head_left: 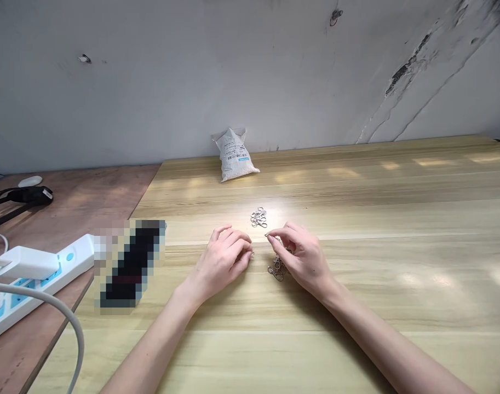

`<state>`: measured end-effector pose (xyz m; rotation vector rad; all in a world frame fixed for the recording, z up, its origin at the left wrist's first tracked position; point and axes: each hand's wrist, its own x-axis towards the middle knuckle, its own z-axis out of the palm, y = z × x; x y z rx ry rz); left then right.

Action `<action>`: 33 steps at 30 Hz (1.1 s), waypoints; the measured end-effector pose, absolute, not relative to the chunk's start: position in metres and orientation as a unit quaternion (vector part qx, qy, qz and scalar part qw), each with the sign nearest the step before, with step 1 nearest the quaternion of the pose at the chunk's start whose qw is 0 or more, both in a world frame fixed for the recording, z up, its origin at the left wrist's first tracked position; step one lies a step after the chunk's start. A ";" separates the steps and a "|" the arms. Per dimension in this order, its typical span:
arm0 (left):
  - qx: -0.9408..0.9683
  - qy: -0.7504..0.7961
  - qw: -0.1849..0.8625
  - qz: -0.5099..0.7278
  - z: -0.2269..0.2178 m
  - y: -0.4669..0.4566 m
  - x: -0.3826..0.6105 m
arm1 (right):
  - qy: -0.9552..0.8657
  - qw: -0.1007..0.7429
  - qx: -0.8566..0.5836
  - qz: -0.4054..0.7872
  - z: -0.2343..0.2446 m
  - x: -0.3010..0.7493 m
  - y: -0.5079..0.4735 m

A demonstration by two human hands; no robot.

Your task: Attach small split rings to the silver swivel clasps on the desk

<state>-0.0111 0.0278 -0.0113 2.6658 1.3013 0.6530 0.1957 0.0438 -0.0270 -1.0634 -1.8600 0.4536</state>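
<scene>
We pinch one clip (268, 236), tip leftward, in right hand (305, 257) | left hand (225, 257) curled, hold unclear | two heaps: far heap (258, 217), near heap (276, 268)

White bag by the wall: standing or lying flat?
Standing, tilted: the white bag rests on its base on the table, top crumpled.

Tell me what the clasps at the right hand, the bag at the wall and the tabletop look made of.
Clasps: metal, it seems, silvery and shiny, glinting in the light. Bag: likely thin plastic film, whitish and crinkled, with a printed label. Tabletop: pale wood or a wood-look laminate, smooth with a soft sheen; straight grain lines show.
</scene>
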 end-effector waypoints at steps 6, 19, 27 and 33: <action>0.860 0.461 0.055 0.213 -0.012 0.027 -0.010 | -0.755 0.476 -0.401 0.206 -0.026 0.196 0.041; 0.844 0.460 0.045 0.274 -0.009 0.025 -0.009 | -0.801 0.459 -0.362 0.131 -0.024 0.197 0.043; 0.849 0.449 0.033 0.276 -0.009 0.025 -0.008 | -0.785 0.457 -0.389 0.156 -0.028 0.199 0.043; 0.851 0.433 0.052 0.294 -0.011 0.026 -0.009 | -0.792 0.450 -0.378 0.162 -0.025 0.198 0.041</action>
